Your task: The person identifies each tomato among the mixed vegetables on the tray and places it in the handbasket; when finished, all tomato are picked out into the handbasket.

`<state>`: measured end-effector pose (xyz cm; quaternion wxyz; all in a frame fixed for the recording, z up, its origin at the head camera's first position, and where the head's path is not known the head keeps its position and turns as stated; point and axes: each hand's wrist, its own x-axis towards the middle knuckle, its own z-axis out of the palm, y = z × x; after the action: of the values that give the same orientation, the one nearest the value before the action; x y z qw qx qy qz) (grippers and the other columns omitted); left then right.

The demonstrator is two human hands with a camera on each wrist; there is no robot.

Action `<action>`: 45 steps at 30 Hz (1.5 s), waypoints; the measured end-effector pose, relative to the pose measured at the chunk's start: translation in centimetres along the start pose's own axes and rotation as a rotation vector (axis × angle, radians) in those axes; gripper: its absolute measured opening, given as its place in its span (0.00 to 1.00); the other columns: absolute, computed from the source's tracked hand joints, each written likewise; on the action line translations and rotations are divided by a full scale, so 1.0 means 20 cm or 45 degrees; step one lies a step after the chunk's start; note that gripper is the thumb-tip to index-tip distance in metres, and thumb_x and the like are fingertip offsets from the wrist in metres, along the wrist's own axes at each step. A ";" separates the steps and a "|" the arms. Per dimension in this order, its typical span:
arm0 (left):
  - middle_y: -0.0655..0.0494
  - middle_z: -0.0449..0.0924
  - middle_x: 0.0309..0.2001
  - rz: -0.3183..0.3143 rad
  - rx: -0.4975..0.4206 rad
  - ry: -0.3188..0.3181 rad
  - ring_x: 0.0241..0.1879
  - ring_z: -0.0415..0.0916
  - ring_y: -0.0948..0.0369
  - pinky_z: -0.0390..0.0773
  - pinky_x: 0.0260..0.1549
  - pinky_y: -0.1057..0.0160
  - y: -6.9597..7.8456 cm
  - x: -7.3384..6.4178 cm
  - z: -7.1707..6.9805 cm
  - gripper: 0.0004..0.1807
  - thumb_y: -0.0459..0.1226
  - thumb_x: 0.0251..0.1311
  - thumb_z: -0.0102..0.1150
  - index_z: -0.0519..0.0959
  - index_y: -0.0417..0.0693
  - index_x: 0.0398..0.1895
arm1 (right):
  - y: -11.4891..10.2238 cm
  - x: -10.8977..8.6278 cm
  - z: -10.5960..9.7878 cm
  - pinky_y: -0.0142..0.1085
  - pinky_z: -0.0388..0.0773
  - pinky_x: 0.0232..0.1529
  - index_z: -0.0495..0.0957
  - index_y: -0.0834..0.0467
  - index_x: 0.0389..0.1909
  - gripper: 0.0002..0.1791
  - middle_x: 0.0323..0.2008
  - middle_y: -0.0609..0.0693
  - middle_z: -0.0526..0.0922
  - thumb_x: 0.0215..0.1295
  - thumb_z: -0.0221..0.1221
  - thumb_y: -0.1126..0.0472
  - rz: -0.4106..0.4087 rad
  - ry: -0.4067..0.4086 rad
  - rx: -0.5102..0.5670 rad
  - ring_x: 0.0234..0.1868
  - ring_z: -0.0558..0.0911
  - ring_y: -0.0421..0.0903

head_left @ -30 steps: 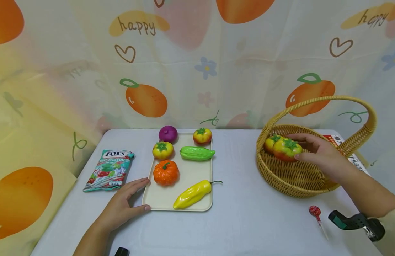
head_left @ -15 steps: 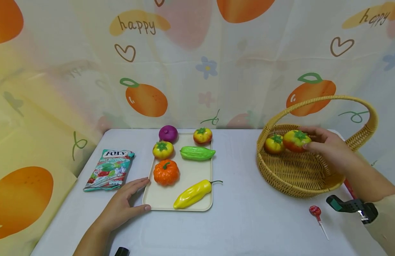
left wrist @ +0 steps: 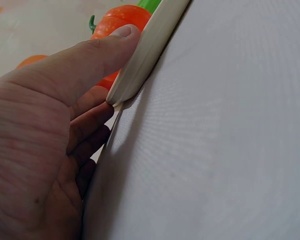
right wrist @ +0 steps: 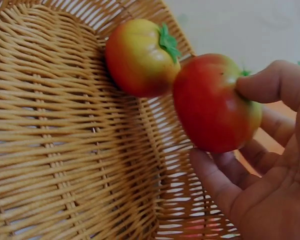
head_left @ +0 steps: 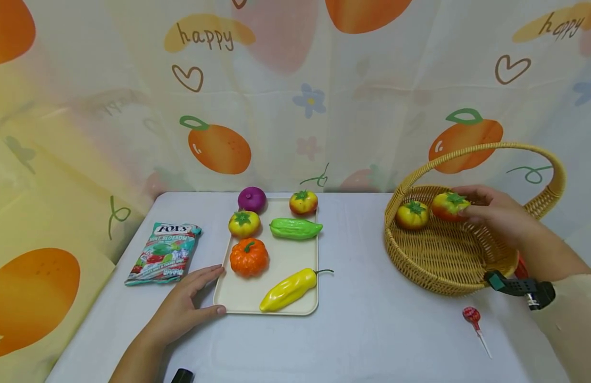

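My right hand (head_left: 497,215) grips a red-yellow toy tomato (head_left: 449,206) with a green leafy top, thumb on one side and fingers on the other. It is over the right part of the wicker basket (head_left: 434,271). In the right wrist view, a second tomato (right wrist: 140,57) lies in the basket by its wall, close beside the held one. My left hand (head_left: 185,303) rests at the left edge of the cream tray (head_left: 290,258), fingers spread, thumb tip by its front corner. In the left wrist view, the thumb (left wrist: 105,57) and fingertips touch the tray's rim.
On the tray lie an orange pumpkin (head_left: 249,258), a yellow pepper (head_left: 288,291), a green bitter melon (head_left: 295,229), a purple onion (head_left: 251,200) and two tomatoes (head_left: 303,202). A candy bag (head_left: 165,254) lies left. A lollipop (head_left: 472,316) lies before the basket, whose handle (head_left: 496,146) arches overhead.
My right hand has moved the held tomato rightward and away from the other tomato, first raised, then lower in the basket. The left hand and tray have stayed still.
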<state>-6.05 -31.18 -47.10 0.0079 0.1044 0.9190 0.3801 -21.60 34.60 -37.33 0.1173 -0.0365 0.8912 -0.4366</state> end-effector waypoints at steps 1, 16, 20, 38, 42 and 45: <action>0.49 0.74 0.74 -0.002 0.004 0.000 0.75 0.66 0.41 0.63 0.70 0.28 0.00 0.00 0.00 0.47 0.51 0.50 0.85 0.77 0.49 0.74 | 0.00 0.00 0.00 0.27 0.81 0.48 0.58 0.62 0.82 0.34 0.73 0.60 0.65 0.82 0.56 0.57 -0.004 -0.008 -0.017 0.51 0.74 0.37; 0.48 0.74 0.74 -0.037 0.030 0.005 0.75 0.65 0.40 0.62 0.70 0.26 0.02 0.00 -0.01 0.47 0.51 0.50 0.85 0.76 0.49 0.74 | -0.01 0.06 -0.01 0.65 0.69 0.69 0.56 0.64 0.82 0.39 0.78 0.73 0.55 0.76 0.60 0.60 0.104 -0.237 -0.129 0.71 0.64 0.71; 0.48 0.73 0.75 -0.046 0.024 0.000 0.75 0.65 0.40 0.62 0.70 0.26 0.02 0.00 -0.01 0.47 0.51 0.50 0.85 0.76 0.49 0.74 | 0.00 0.07 -0.01 0.50 0.77 0.64 0.55 0.65 0.82 0.40 0.77 0.73 0.56 0.76 0.61 0.61 0.116 -0.239 -0.119 0.69 0.65 0.69; 0.49 0.73 0.75 -0.072 0.015 -0.011 0.76 0.64 0.41 0.61 0.71 0.26 0.03 0.01 -0.01 0.47 0.51 0.51 0.85 0.76 0.51 0.75 | 0.04 0.06 0.04 0.37 0.86 0.55 0.50 0.66 0.84 0.44 0.77 0.76 0.51 0.76 0.63 0.64 0.153 -0.237 0.088 0.72 0.63 0.71; 0.49 0.73 0.75 -0.069 0.021 -0.014 0.76 0.64 0.41 0.61 0.71 0.26 0.03 0.00 -0.01 0.47 0.51 0.51 0.85 0.76 0.51 0.75 | 0.06 0.06 0.04 0.33 0.85 0.52 0.50 0.66 0.84 0.46 0.77 0.75 0.53 0.75 0.65 0.62 0.153 -0.213 0.062 0.71 0.64 0.69; 0.49 0.73 0.75 -0.066 0.024 -0.015 0.76 0.64 0.41 0.61 0.70 0.26 0.03 0.00 -0.01 0.47 0.51 0.51 0.85 0.76 0.51 0.75 | 0.07 0.06 0.04 0.30 0.84 0.50 0.49 0.65 0.85 0.47 0.76 0.75 0.54 0.75 0.66 0.61 0.160 -0.201 0.018 0.70 0.65 0.69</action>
<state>-6.05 -30.88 -46.50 0.0223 0.0829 0.9249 0.3704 -22.53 34.63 -39.10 0.2147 -0.0141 0.8766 -0.4305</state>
